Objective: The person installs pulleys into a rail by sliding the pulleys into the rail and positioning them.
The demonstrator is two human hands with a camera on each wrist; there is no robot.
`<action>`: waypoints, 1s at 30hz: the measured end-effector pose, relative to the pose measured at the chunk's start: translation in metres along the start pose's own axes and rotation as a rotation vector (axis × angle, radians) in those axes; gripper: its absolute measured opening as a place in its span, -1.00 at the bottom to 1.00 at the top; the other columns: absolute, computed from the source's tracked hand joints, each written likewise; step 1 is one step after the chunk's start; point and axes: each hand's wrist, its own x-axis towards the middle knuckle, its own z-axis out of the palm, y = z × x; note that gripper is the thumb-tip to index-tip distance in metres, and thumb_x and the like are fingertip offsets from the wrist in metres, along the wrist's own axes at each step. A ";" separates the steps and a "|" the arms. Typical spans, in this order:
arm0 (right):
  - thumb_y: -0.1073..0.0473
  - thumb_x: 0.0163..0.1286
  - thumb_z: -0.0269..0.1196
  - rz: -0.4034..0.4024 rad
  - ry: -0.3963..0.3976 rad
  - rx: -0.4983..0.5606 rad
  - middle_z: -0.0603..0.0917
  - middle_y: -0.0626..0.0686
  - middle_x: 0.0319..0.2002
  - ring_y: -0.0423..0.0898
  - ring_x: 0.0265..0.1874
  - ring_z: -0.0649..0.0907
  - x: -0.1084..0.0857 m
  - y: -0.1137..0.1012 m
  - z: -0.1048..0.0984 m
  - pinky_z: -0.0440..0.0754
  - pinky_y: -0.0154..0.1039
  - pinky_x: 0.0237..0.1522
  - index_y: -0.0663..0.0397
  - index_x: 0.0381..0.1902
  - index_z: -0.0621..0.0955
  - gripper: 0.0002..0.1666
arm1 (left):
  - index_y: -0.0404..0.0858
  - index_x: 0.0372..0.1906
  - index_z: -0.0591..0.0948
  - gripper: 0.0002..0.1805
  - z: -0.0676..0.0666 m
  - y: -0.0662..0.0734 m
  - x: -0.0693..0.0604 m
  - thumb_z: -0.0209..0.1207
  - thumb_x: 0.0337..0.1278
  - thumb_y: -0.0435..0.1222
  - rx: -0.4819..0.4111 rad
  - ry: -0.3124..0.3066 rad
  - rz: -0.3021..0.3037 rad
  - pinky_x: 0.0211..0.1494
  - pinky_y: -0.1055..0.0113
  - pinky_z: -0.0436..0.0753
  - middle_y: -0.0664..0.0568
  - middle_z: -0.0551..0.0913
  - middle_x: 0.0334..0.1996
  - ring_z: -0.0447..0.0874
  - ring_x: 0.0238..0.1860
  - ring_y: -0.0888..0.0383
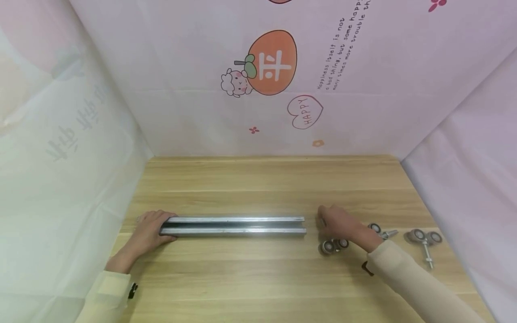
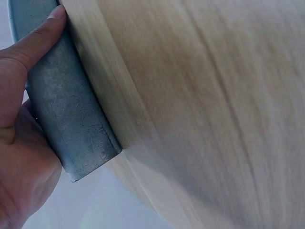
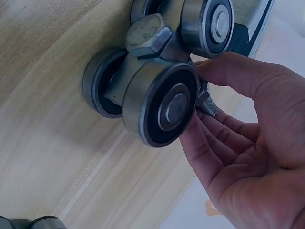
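A metal channel (image 1: 234, 232) lies lengthwise on the wooden table, its slot facing up. At its left end my left hand (image 1: 151, 231) grips it; in the left wrist view the thumb lies across the channel's side (image 2: 71, 100). Beyond the channel's right end is my right hand (image 1: 343, 224), partly blurred. Seen from the right wrist, that hand (image 3: 257, 124) has thumb and fingers around the threaded bolt (image 3: 208, 104) of a trolley with several wheels (image 3: 159, 102). In the head view, wheels (image 1: 328, 247) show just below this hand; the bolt is hidden there.
A second wheeled trolley (image 1: 374, 228) lies right of my right wrist, and another (image 1: 418, 235) with its bolt towards me is farther right. A small dark piece (image 1: 367, 268) lies by the right sleeve. Cloth walls (image 1: 194, 121) enclose the table's back and sides.
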 end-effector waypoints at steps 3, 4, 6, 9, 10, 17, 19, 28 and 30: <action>0.28 0.16 0.56 0.015 0.009 0.004 0.56 -0.08 -0.53 -0.17 -0.59 0.51 0.000 0.000 -0.002 0.52 -0.31 -0.56 0.29 -0.07 0.61 -0.56 | -0.26 0.18 0.64 -0.28 0.000 0.001 0.000 0.68 -0.19 -0.23 -0.002 -0.001 -0.005 0.31 -0.32 0.35 -0.19 0.74 0.01 0.60 0.12 -0.29; 0.26 0.15 0.57 0.026 0.011 0.006 0.56 -0.07 -0.53 -0.16 -0.58 0.51 0.000 0.000 -0.003 0.52 -0.30 -0.55 0.30 -0.05 0.61 -0.53 | -0.26 0.18 0.64 -0.28 -0.001 0.001 0.000 0.68 -0.19 -0.24 -0.004 -0.003 -0.007 0.32 -0.33 0.34 -0.20 0.74 0.02 0.60 0.13 -0.29; 0.22 0.14 0.59 0.051 0.009 0.015 0.56 -0.05 -0.52 -0.15 -0.58 0.53 -0.001 0.000 -0.005 0.53 -0.29 -0.55 0.31 -0.02 0.61 -0.47 | -0.27 0.19 0.63 -0.28 -0.001 0.001 0.001 0.67 -0.19 -0.25 -0.007 -0.005 -0.010 0.33 -0.33 0.33 -0.21 0.74 0.03 0.59 0.14 -0.30; 0.17 0.14 0.62 0.089 0.010 0.036 0.58 -0.04 -0.51 -0.14 -0.58 0.56 -0.002 -0.001 -0.008 0.56 -0.28 -0.55 0.32 0.03 0.60 -0.40 | -0.27 0.19 0.63 -0.28 -0.002 0.000 0.001 0.67 -0.18 -0.25 -0.009 -0.010 -0.012 0.34 -0.34 0.32 -0.22 0.73 0.04 0.59 0.14 -0.30; 0.17 0.13 0.62 0.093 0.013 0.041 0.58 -0.05 -0.52 -0.15 -0.59 0.56 -0.002 0.000 -0.009 0.57 -0.28 -0.55 0.32 0.03 0.59 -0.39 | -0.27 0.19 0.63 -0.28 -0.002 -0.001 0.002 0.67 -0.18 -0.26 -0.009 -0.009 -0.012 0.34 -0.34 0.32 -0.22 0.73 0.04 0.59 0.15 -0.30; 0.32 0.16 0.53 0.048 0.090 0.033 0.57 -0.07 -0.56 -0.18 -0.62 0.51 -0.005 0.001 -0.012 0.52 -0.32 -0.58 0.37 -0.02 0.59 -0.53 | -0.27 0.18 0.64 -0.27 -0.001 -0.001 0.002 0.68 -0.21 -0.24 -0.005 0.001 -0.002 0.31 -0.34 0.34 -0.20 0.74 0.03 0.60 0.13 -0.29; 0.35 0.16 0.52 0.032 0.113 0.036 0.58 -0.07 -0.55 -0.19 -0.61 0.51 -0.006 0.001 -0.013 0.52 -0.32 -0.57 0.37 -0.04 0.59 -0.55 | -0.26 0.17 0.64 -0.27 -0.001 -0.001 0.002 0.69 -0.22 -0.23 -0.006 0.001 -0.003 0.31 -0.34 0.35 -0.20 0.74 0.02 0.61 0.13 -0.29; 0.40 0.12 0.48 -0.044 0.210 0.032 0.57 -0.12 -0.57 -0.22 -0.62 0.47 -0.008 0.007 -0.016 0.48 -0.32 -0.55 0.29 -0.19 0.58 -0.67 | -0.25 0.17 0.65 -0.27 -0.002 0.000 0.001 0.69 -0.20 -0.20 -0.012 -0.016 -0.016 0.31 -0.33 0.35 -0.17 0.74 0.01 0.60 0.12 -0.26; 0.41 0.12 0.47 -0.043 0.203 0.028 0.56 -0.12 -0.57 -0.23 -0.62 0.46 -0.009 0.006 -0.018 0.46 -0.34 -0.56 0.26 -0.21 0.57 -0.68 | -0.25 0.17 0.65 -0.27 -0.002 0.001 0.001 0.69 -0.20 -0.20 -0.014 -0.015 -0.017 0.31 -0.32 0.35 -0.17 0.74 0.01 0.60 0.12 -0.26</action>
